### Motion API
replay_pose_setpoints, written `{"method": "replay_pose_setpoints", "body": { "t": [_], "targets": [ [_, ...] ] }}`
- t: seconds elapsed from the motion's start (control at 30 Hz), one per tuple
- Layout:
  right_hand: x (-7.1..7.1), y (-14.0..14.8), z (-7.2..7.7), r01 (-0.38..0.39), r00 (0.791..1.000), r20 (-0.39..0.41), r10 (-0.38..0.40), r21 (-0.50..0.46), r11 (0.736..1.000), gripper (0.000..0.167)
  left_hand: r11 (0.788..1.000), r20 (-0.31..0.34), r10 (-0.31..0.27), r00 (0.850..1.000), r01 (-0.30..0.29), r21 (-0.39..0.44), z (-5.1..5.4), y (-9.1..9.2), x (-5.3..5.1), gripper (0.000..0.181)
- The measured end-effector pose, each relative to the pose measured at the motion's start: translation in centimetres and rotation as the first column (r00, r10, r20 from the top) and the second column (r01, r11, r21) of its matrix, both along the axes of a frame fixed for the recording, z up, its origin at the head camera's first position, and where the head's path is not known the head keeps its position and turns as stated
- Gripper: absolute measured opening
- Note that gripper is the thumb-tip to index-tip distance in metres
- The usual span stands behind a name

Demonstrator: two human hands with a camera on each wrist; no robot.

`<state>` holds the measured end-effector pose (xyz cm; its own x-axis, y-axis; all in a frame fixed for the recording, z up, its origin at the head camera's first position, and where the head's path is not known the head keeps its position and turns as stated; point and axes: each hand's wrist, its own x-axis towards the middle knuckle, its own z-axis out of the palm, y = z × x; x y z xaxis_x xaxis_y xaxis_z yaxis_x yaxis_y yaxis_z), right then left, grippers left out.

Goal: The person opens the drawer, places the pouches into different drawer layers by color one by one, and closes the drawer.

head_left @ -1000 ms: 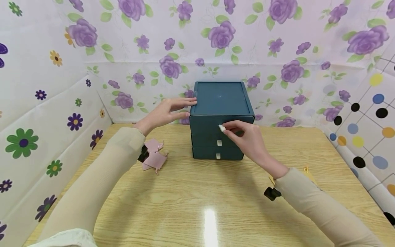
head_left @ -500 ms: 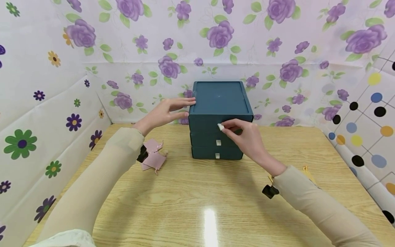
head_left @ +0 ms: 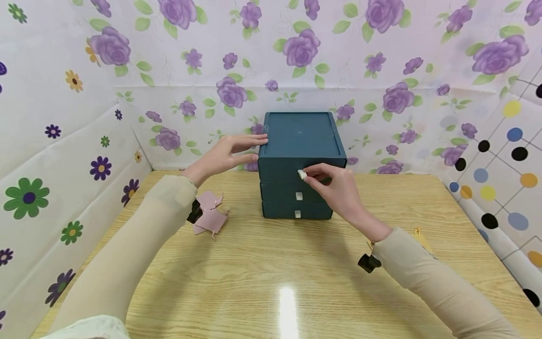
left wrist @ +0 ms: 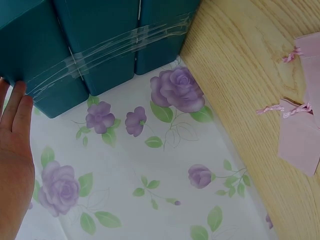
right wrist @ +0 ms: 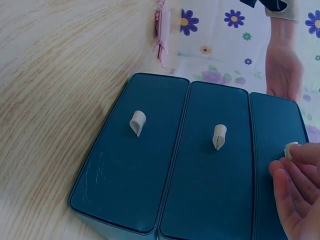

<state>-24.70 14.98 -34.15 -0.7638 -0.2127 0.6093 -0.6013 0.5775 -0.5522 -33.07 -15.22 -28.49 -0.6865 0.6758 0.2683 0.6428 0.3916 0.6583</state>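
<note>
Facing floral sheeting [head_left: 271,61] above a wooden table [head_left: 241,273], right grip [head_left: 340,189] pinches white tab [head_left: 301,174]; left grip [head_left: 225,154] rests outstretched.

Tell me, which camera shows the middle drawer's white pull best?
The right wrist view: the white pull appears larger there, with nothing in front of it. The head view shows it too, but small; the left wrist view shows the drawer unit from its side, without that pull.

Right hand [head_left: 336,190] half-hides the curved white tab [head_left: 302,174] from here; beige sleeve [head_left: 436,282] mostly covers a yellow corded thing [head_left: 423,241] toward the wooden worktop's [head_left: 237,273] right edge.
</note>
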Motion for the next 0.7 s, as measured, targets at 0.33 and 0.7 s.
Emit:
{"method": "replay_pose_setpoints", "body": {
  "t": [0.33, 0.7],
  "targets": [
    [0.00, 0.02, 0.06, 0.016, 1.000, -0.004, -0.016, 0.005, 1.000, 0.018, 1.000, 0.007, 0.000, 1.000, 0.000, -0.005, 0.10, -0.01, 0.06, 0.047],
    [0.01, 0.06, 0.20, 0.020, 1.000, -0.004, -0.020, 0.011, 1.000, 0.018, 1.000, 0.004, 0.004, 1.000, -0.004, -0.004, -0.03, -0.04, 0.14, 0.047]
  ]
}}
